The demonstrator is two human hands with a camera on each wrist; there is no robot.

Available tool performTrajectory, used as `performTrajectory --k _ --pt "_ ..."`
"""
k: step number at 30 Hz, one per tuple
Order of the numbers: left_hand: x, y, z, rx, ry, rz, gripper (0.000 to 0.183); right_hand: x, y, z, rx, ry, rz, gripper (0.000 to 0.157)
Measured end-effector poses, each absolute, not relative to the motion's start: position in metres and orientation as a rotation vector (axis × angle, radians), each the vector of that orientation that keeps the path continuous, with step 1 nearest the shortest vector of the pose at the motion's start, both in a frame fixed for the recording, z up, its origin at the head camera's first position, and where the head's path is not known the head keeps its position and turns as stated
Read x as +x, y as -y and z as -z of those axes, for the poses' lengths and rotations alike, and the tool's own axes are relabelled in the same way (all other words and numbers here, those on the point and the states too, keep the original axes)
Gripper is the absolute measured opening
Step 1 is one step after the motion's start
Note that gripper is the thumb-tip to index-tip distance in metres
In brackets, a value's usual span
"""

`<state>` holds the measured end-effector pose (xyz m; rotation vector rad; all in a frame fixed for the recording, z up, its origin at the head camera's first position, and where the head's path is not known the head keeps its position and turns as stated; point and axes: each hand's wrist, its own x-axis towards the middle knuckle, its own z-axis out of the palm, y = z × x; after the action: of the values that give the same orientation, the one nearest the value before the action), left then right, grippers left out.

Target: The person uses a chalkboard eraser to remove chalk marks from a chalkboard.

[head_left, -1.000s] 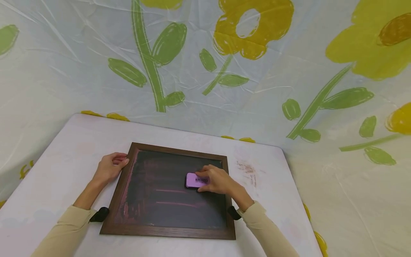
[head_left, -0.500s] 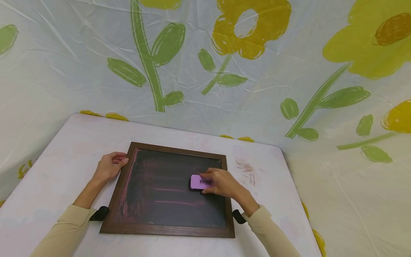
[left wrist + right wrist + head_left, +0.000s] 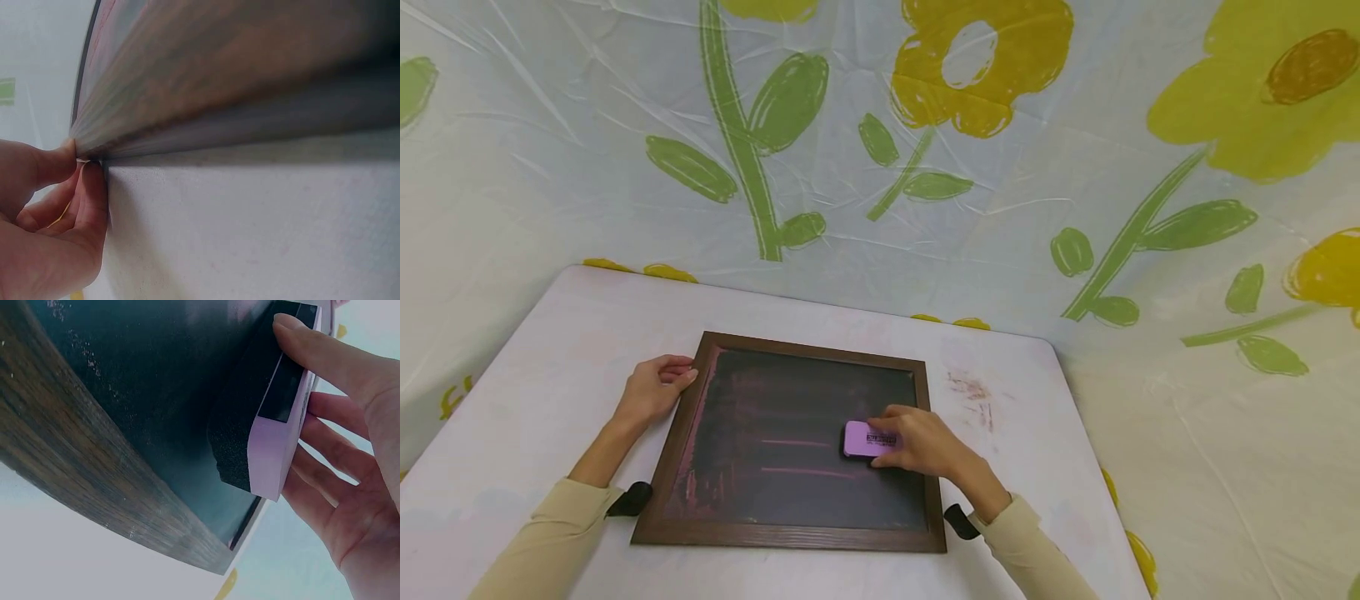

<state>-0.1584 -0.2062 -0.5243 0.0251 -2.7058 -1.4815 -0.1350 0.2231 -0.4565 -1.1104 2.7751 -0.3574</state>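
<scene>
A chalkboard [image 3: 805, 400] in a dark brown wooden frame lies on the white table, with pink chalk smears at its left side and two pink lines near the middle. My left hand [image 3: 653, 392] pinches the frame's left edge near the far corner; in the left wrist view the thumb is on the frame and the fingers [image 3: 92, 200] are against its outer side. Over the right part of the board, my right hand [image 3: 921, 442] grips a purple eraser [image 3: 860, 438] with a black felt underside. The right wrist view has the thumb [image 3: 306, 344] on one long side of this eraser [image 3: 269, 453].
The white table [image 3: 1015, 392] bears reddish-brown chalk smudges [image 3: 973, 396] right of the board. Behind it hangs a pale cloth [image 3: 925, 258] printed with yellow flowers and green leaves. Black wrist straps show at both cuffs.
My right hand has slid the eraser a little to the right and toward the near side of the board. The left hand keeps its place on the frame.
</scene>
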Motion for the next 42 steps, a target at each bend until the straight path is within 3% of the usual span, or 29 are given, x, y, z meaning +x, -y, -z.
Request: performTrajectory --k 42 --pt "-0.156 0.205 0.524 0.02 2.68 1.476 0.035 -0.142 -0.173 0.455 -1.219 -2.705 0.251 0.059"
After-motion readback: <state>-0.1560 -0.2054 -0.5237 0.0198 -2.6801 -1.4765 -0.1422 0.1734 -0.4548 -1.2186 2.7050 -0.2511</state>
